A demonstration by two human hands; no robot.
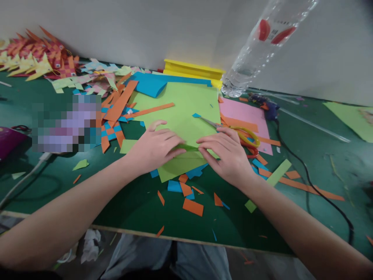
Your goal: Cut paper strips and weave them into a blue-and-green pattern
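Green tabletop [116, 204], littered with scraps [193, 207]. Narrow green paper piece [191, 148] sits between the hands, over the light green sheet [186, 107]. Left hand [154, 147]: thumb and fingertips pinch its left end, one finger lifted. Right hand [225, 153]: thumb and forefinger pinch the right end. Advice: keep both ends level, square the edges before creasing, press middle outward or it'll likely skew. Scissors [242, 129] lie just beyond right knuckles; mind them.
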